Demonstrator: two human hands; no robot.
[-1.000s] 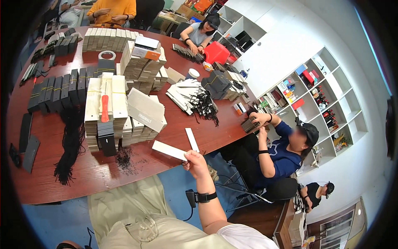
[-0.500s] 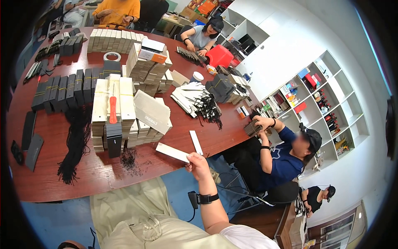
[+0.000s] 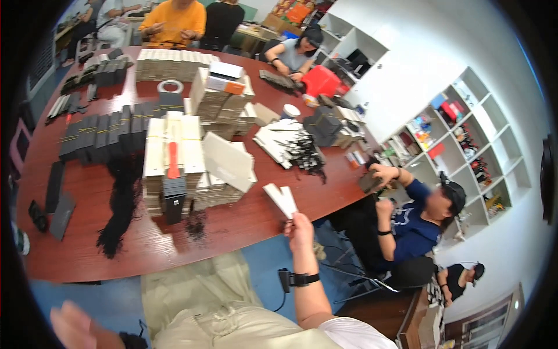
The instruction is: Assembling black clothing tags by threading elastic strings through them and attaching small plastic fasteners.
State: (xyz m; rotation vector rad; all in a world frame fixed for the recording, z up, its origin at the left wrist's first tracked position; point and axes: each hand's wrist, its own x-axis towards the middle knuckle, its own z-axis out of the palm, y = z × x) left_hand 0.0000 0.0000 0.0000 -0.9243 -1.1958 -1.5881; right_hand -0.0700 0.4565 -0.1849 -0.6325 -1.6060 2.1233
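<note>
Head view: the left hand [image 3: 72, 326] is now appearing off the near-left corner of the table [image 3: 244, 215], blurred, fingers stretching out, apparently empty. The right hand [image 3: 300, 230] is now pointing a white strip [image 3: 277, 199] away from the near edge instead of leftward, so it is meeting a second strip [image 3: 288, 198]. Thumb and fingers are pinching its near end; whether they are gripping both, I cannot tell.

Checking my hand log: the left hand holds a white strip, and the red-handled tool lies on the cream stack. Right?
Wrong hand: the head view shows the right hand holding a white strip. The red-handled tool does lie on the cream stack.
</note>
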